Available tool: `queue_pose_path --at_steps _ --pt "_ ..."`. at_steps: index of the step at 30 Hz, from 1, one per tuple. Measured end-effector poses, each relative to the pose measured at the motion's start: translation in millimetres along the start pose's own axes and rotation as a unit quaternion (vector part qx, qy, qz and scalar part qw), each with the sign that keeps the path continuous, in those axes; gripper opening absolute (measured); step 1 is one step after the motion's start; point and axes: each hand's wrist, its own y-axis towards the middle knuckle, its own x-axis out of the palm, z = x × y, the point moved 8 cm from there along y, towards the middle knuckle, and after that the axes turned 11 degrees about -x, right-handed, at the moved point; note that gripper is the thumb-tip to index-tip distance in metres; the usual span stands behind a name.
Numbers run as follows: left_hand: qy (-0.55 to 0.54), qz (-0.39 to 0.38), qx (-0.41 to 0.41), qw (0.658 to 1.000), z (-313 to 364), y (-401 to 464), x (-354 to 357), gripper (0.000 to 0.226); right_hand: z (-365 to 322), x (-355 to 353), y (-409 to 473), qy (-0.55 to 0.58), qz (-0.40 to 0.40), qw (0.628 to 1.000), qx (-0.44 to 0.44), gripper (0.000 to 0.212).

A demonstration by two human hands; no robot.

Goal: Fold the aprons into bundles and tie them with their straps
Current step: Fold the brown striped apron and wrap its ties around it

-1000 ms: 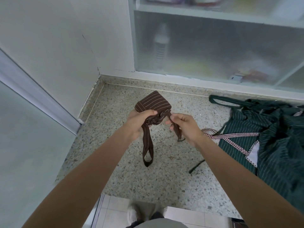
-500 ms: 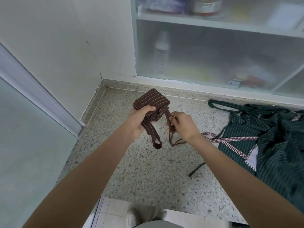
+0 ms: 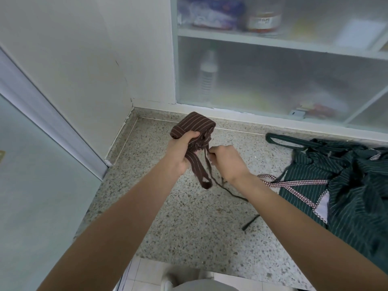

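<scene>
- The left hand grips the brown striped apron bundle above the speckled counter, thumb curled over the bundle's near edge and the other fingers wrapped beneath, out of sight.
- The bundle sits just above centre of the view, its rolled end pointing toward 1 o'clock, lifted off the counter.
- A wide brown strap loop hangs from the bundle past the left palm, down toward 6 o'clock; its lower end dangles free.
- The right hand, at 3 o'clock from the left hand and just beside it, is clenched, pinching a thin brown tie where it leaves the bundle; its loose tail trails below the wrist toward 5 o'clock.
- How the right fingertips lie on the tie cannot be told; they are tucked under.
- A dark green striped apron lies heaped on the counter at 3 o'clock, well apart from the hands, with a checked strap reaching out from it toward the right wrist.
- Behind, at 12 to 2 o'clock, stands a frosted-glass cabinet.
</scene>
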Motion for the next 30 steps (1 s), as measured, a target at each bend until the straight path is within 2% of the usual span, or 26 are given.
queue_pose_path --at_steps 2,3,6,8,11,13,16,18,21,26,30 --pt "0.113 0.07 0.066 0.989 8.1 2.7 -6.0 0.023 -12.3 -8.3 -2.0 -0.062 -0.013 0.997 -0.035 0.018" --pt "0.18 0.103 0.109 0.972 15.0 3.4 -8.0 0.024 -18.0 -13.9 -3.7 -0.079 -0.022 0.995 -0.053 0.02" --pt "0.363 0.153 0.197 0.898 35.1 5.3 -7.9 0.041 -28.7 -28.1 -5.6 -0.033 -0.082 0.992 -0.096 0.017" --pt "0.465 0.123 0.222 0.848 41.9 6.0 -1.8 0.053 -32.9 -36.7 -3.4 0.048 -0.123 0.985 -0.114 0.013" --pt "0.594 0.038 0.237 0.767 39.4 -6.5 15.3 0.05 -29.7 -60.6 4.4 0.103 -0.145 0.977 -0.115 0.013" --pt "0.633 -0.015 0.216 0.743 33.8 -15.4 22.8 0.049 -24.1 -76.5 9.5 0.129 -0.148 0.974 -0.11 0.014" --pt "0.608 -0.108 0.155 0.772 23.8 -29.8 29.7 0.046 -18.9 -95.0 17.1 0.186 -0.118 0.967 -0.128 0.009" --pt "0.583 -0.15 0.12 0.79 20.8 -38.5 32.3 0.041 -10.4 -103.9 20.1 0.272 -0.063 0.953 -0.118 0.007" --pt "0.503 -0.2 0.074 0.838 21.1 -44.9 33.9 0.036 8.8 -95.5 16.7 0.419 -0.006 0.906 -0.06 0.005" --pt "0.389 -0.203 0.039 0.898 23.0 -40.0 33.0 0.031 16.7 -45.4 8.5 0.595 0.038 0.801 0.044 0.022" --pt "0.287 -0.18 0.027 0.94 29.5 -33.9 32.5 0.024 16.0 -24.6 4.1 0.592 0.083 0.799 0.07 0.027"
